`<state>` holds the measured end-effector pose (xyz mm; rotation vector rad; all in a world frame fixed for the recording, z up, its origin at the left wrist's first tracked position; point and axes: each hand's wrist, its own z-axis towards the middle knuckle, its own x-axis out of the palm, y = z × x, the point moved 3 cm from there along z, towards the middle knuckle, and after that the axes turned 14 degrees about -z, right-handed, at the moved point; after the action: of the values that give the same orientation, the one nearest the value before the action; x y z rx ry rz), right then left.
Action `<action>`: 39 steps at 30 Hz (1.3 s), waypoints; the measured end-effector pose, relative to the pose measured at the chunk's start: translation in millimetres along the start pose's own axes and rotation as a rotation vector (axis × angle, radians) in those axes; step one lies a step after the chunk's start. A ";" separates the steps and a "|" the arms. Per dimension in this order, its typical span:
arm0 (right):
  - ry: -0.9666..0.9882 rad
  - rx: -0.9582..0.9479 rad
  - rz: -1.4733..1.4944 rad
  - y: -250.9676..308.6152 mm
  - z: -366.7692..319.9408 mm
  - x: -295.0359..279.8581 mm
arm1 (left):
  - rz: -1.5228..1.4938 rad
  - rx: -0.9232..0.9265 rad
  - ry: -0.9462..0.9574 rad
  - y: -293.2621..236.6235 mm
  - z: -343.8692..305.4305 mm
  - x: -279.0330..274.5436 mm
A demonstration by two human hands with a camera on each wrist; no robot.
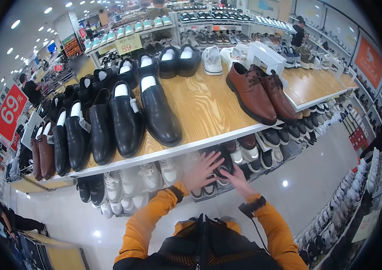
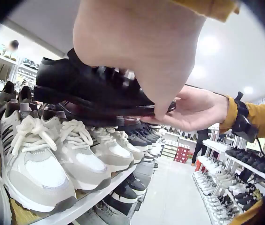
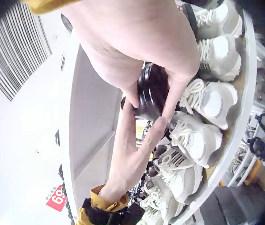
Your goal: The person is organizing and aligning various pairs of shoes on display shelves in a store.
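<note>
Below the front edge of our pale wood-topped counter (image 1: 204, 101), we hold a glossy black leather-look shoe (image 2: 88, 89), toe towards us, heel away; our right grip (image 1: 240, 182) pinches its toe, our left grip (image 1: 203, 171) spreads over it.

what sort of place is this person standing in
Most likely a shoe shop: black leather shoes line a wooden display shelf, white sneakers sit on the rack below, and a red price sign reads 69.

Head view downward, wrist views close.
</note>
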<state>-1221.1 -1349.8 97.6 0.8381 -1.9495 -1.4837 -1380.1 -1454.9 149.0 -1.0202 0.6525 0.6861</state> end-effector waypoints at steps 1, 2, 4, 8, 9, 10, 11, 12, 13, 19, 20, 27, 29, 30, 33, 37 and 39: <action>0.010 0.000 0.001 0.9 -14.6 -11.5 | 0.005 -0.008 -0.002 -5.7 1.1 3.2; 0.039 0.021 -0.027 1.4 -29.3 -23.0 | 0.076 0.017 0.063 -12.6 1.5 9.1; 0.076 0.048 -0.054 4.6 -56.4 -49.7 | 0.179 0.058 0.134 -22.9 -0.5 25.9; 0.234 0.112 -0.231 22.4 -98.2 -102.8 | 0.397 -0.092 0.178 -61.0 -7.2 30.3; 0.295 0.124 -0.215 24.6 -104.5 -114.7 | 0.283 -0.124 0.088 -66.1 -14.6 31.2; 0.353 0.144 -0.233 21.4 -109.4 -129.2 | 0.249 -0.114 0.058 -72.0 -23.7 31.0; 0.363 0.157 -0.230 22.8 -113.1 -144.1 | 0.216 -0.104 0.028 -82.2 -29.9 27.3; 0.405 0.176 -0.259 27.8 -118.3 -155.1 | 0.163 -0.142 0.028 -88.1 -39.1 28.5; 0.449 0.195 -0.285 34.6 -123.0 -161.4 | 0.122 -0.161 -0.025 -96.6 -47.7 26.6; 0.597 0.106 -0.442 100.0 -95.5 -179.5 | 0.112 -0.280 -0.184 -163.2 -65.6 -12.4; 0.563 -0.022 -0.490 110.9 -83.8 -178.1 | 0.114 -0.240 -0.260 -169.2 -69.9 -17.3; 0.314 -0.385 -0.121 242.9 -33.8 -59.9 | 0.217 -0.264 -0.866 -204.2 -15.3 -78.6; 0.273 -0.446 -0.130 239.5 -5.1 -25.9 | 0.294 -0.185 -0.912 -195.6 12.2 -85.4; 0.225 -0.464 -0.178 243.7 2.7 -13.5 | 0.296 -0.182 -0.929 -188.0 23.6 -86.9; 0.131 -0.490 -0.231 240.4 49.0 1.3 | 0.266 -0.196 -0.999 -168.7 49.6 -92.4; 0.283 -0.396 -0.333 223.5 88.4 3.1 | 0.226 -0.166 -1.009 -148.3 69.5 -88.1; 0.382 -0.361 -0.310 241.8 62.3 10.2 | 0.261 -0.122 -1.025 -149.0 80.9 -94.6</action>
<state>-1310.3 -1270.4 317.2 1.1887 -1.2692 -1.6382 -1311.1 -1453.8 330.5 -0.5650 -0.1665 1.3485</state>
